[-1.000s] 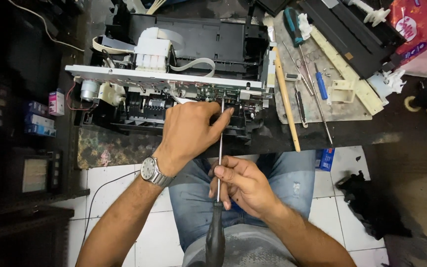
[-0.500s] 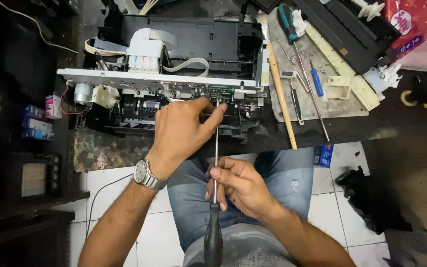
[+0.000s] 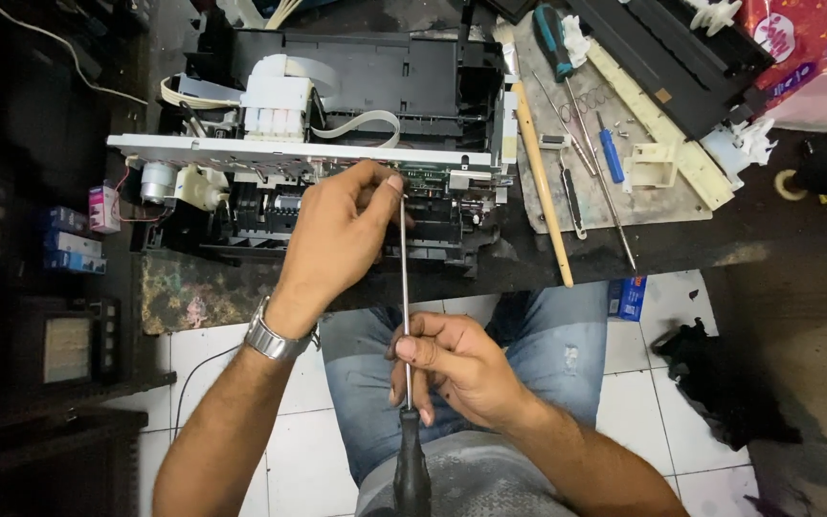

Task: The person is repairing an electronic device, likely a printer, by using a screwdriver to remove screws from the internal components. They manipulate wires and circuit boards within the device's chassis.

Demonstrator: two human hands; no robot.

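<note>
A dismantled printer (image 3: 337, 144) with a white frame bar, ribbon cables and a small motor lies open on the dark bench. A long screwdriver (image 3: 405, 306) with a black handle points up into it. My right hand (image 3: 457, 369) grips the shaft just above the handle, over my lap. My left hand (image 3: 332, 239), with a metal wristwatch (image 3: 275, 337), rests on the printer's front edge, its fingertips pinching the shaft near the tip. The tip itself is hidden by my fingers.
Right of the printer a grey mat (image 3: 605, 144) holds a wooden stick (image 3: 543, 187), thin rods, a blue-handled tool (image 3: 610, 153) and white plastic parts. Black printer covers lie at the top right. Small boxes (image 3: 74, 239) sit at left. A black rag (image 3: 710, 369) lies on the tiled floor.
My view has shifted slightly. My left hand has slid a little along the printer's front while still guiding the screwdriver shaft. My right hand keeps its grip.
</note>
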